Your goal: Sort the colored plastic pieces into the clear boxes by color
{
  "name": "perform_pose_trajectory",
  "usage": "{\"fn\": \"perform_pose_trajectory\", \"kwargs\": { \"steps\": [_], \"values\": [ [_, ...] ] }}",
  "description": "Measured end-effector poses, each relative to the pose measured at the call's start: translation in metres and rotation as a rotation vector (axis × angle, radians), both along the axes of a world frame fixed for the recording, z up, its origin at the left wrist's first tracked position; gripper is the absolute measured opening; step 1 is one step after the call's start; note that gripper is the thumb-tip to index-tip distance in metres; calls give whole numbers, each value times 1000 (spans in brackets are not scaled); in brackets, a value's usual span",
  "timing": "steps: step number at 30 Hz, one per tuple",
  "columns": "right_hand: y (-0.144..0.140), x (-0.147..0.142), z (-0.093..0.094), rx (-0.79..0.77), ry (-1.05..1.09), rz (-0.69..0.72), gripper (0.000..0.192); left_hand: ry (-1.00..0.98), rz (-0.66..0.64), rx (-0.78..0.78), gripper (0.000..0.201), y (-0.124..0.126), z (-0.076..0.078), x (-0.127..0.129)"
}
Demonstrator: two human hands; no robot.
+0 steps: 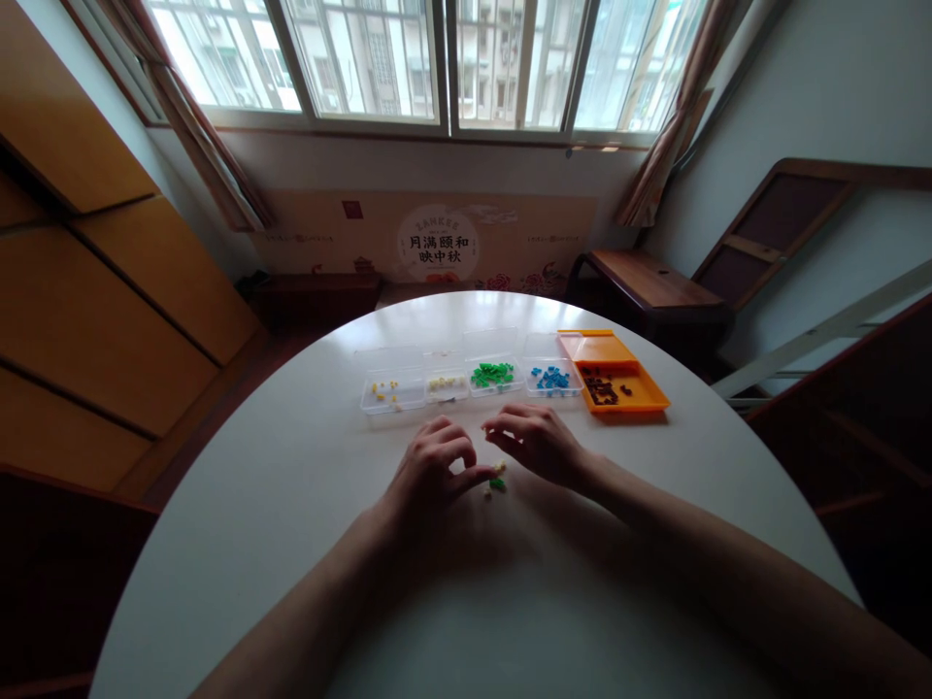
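Observation:
My left hand (pixel 437 461) is over the white table with fingers curled and thumb stretched out apart from them. Its thumb tip is beside a few small pale pieces (pixel 487 494) and a green piece (pixel 497 483), which look like tiny building bricks. Opposite it, my right hand (pixel 537 442) has its thumb and fingers drawn close together, pointing left. A pale speck shows at those fingertips, too small to tell apart from a nail. Beyond the hands, clear boxes hold yellow pieces (pixel 385 391), cream pieces (pixel 446 383), green pieces (pixel 492 375) and blue pieces (pixel 551 378).
An orange box (pixel 648 390) with its lid open holds dark brown pieces (pixel 601 388) at the right end of the row. The round white table (pixel 277 505) has its far edge beyond the boxes. A wooden stool or bench (pixel 655 277) stands behind it.

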State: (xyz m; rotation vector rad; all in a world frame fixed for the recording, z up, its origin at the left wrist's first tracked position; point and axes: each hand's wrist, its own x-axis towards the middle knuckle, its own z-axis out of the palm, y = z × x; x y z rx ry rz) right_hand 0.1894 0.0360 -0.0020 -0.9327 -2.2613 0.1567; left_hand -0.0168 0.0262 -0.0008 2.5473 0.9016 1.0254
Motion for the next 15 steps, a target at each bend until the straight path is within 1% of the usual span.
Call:
{"fn": "perform_pose_trajectory", "kwargs": {
  "steps": [2,5,9,12,15],
  "values": [
    [14,-3,4,-5,12,-53,15,56,-26,41,35,-1,-2,0],
    [37,-17,16,-29,53,-138,15,109,-55,86,36,-1,-4,0],
    [59,-39,30,-64,137,-225,22,133,-64,82,39,0,-7,-1],
    [59,-43,27,-80,170,-230,23,172,-71,45,37,0,-7,-4],
    [49,-35,14,-79,139,-208,19,241,-72,-16,33,-3,-2,-4]
  ]
}}
